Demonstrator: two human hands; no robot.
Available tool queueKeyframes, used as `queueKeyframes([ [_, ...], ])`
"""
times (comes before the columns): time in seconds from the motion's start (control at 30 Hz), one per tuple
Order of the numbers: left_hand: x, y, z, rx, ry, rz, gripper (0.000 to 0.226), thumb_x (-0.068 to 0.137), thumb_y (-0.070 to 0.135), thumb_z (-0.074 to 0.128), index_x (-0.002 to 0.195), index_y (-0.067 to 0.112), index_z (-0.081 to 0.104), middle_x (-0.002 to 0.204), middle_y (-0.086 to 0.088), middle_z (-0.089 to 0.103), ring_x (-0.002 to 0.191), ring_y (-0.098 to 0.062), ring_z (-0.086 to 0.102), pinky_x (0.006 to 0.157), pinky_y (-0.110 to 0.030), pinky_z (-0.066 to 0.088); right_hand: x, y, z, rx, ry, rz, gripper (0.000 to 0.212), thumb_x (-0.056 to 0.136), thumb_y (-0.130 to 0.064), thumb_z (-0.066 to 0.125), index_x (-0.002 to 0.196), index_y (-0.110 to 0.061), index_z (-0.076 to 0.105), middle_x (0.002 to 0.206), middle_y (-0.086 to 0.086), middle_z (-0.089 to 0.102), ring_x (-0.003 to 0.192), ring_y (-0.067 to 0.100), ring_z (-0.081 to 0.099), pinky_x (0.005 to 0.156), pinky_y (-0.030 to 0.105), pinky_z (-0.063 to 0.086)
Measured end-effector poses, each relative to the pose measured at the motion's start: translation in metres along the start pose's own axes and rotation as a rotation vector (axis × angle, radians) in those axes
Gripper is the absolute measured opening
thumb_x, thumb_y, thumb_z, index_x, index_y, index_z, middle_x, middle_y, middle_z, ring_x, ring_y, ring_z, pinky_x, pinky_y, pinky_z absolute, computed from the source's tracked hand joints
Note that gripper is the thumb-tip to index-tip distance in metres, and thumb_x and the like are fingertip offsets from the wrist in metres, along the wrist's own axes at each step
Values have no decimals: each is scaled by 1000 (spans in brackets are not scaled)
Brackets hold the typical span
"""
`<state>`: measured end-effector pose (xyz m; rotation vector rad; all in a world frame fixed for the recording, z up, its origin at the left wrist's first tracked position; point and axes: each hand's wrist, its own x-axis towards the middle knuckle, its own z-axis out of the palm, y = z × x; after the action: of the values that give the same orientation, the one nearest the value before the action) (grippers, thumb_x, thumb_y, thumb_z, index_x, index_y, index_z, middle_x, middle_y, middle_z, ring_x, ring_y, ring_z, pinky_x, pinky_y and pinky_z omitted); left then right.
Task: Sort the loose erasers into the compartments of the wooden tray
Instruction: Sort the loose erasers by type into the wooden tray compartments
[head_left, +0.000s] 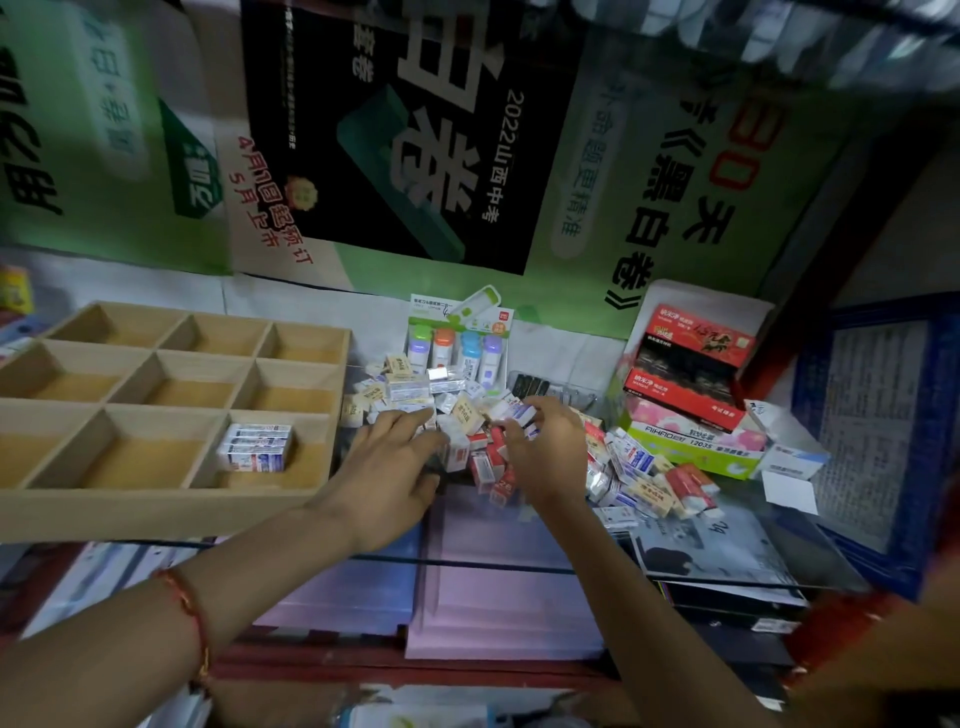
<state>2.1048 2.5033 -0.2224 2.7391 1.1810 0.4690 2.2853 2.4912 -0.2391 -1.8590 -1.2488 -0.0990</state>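
Observation:
A wooden tray with nine compartments sits at the left. Its near right compartment holds a small stack of blue-and-white erasers; the other compartments show bare wood. Right of the tray lies a pile of loose erasers in white, beige, red and blue wrappers. My left hand reaches into the pile with fingers stretched out over the erasers. My right hand pinches a blue-and-white eraser at the top of the pile. More erasers are scattered to the right.
A blister pack of coloured tubes stands behind the pile. Red and green boxes are stacked at the right, with a blue crate beyond. Posters cover the back wall. Pink paper stacks lie below the glass counter edge.

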Motion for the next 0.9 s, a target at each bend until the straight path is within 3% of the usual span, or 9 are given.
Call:
queueKeyframes([
  [0.1, 4, 2, -1, -116, 68, -19, 61, 95, 32, 47, 147, 28, 16, 155, 4, 13, 140, -16, 11, 114, -29, 12, -1, -2, -18, 196, 17, 34, 22, 84, -21, 65, 103, -9, 63, 78, 3, 59, 83, 31, 62, 75, 46, 53],
  [0.17, 7, 6, -2, -168, 108, 10, 64, 95, 32, 48, 148, 28, 13, 155, 4, 14, 141, -15, 12, 114, -30, 14, -6, -9, -30, 388, -116, 68, 6, 84, -21, 66, 88, -16, 64, 67, -7, 58, 70, 20, 64, 68, 39, 55],
  [0.27, 14, 8, 2, -302, 102, 49, 48, 95, 14, 46, 141, 22, 35, 143, -5, 40, 130, -23, 36, 108, -38, 32, -20, -28, -42, 674, -456, 74, 3, 84, -14, 66, 83, -13, 68, 66, -6, 66, 61, 4, 61, 63, 23, 50],
  [0.37, 12, -3, 4, -351, 88, 39, 43, 87, -4, 43, 121, 22, 51, 112, -7, 59, 101, -26, 57, 84, -45, 48, -17, -34, -42, 735, -584, 94, 15, 87, -16, 63, 100, -10, 66, 76, -3, 67, 65, 4, 61, 62, 19, 49],
  [0.47, 5, -21, -4, -297, 164, -40, 40, 88, -3, 43, 122, 17, 51, 118, -6, 59, 101, -28, 58, 83, -42, 49, 10, -19, -26, 501, -358, 132, 25, 91, -18, 56, 112, -5, 59, 82, -1, 62, 68, 12, 56, 58, 21, 46],
  [0.53, -1, -34, -12, -297, 193, -82, 24, 93, 5, 42, 114, 13, 51, 108, -9, 59, 92, -29, 57, 77, -39, 48, 28, -5, -11, 109, -199, 55, 24, 93, -17, 52, 111, -4, 61, 87, 6, 63, 71, 18, 56, 62, 26, 43],
  [0.67, -16, -67, -28, -334, 174, -137, 9, 97, 18, 40, 93, 13, 46, 82, -4, 54, 78, -26, 53, 67, -34, 39, 41, 2, 12, -413, -331, -63, 33, 95, -22, 46, 123, -6, 55, 122, 17, 52, 113, 30, 47, 99, 38, 38],
  [0.77, -32, -85, -36, -274, 117, -185, 14, 96, 30, 35, 99, 18, 40, 75, -3, 54, 73, -29, 55, 69, -40, 45, 47, -1, 17, -522, -328, -55, 31, 94, -26, 50, 116, -6, 59, 120, 15, 53, 112, 28, 48, 101, 38, 37],
  [0.9, -46, -100, -40, -184, 69, -217, 9, 97, 22, 38, 96, 19, 29, 77, -2, 54, 74, -26, 54, 69, -38, 43, 55, -9, 20, -548, -356, 10, 26, 88, -18, 59, 111, -6, 59, 114, 14, 55, 104, 26, 51, 97, 36, 42],
])
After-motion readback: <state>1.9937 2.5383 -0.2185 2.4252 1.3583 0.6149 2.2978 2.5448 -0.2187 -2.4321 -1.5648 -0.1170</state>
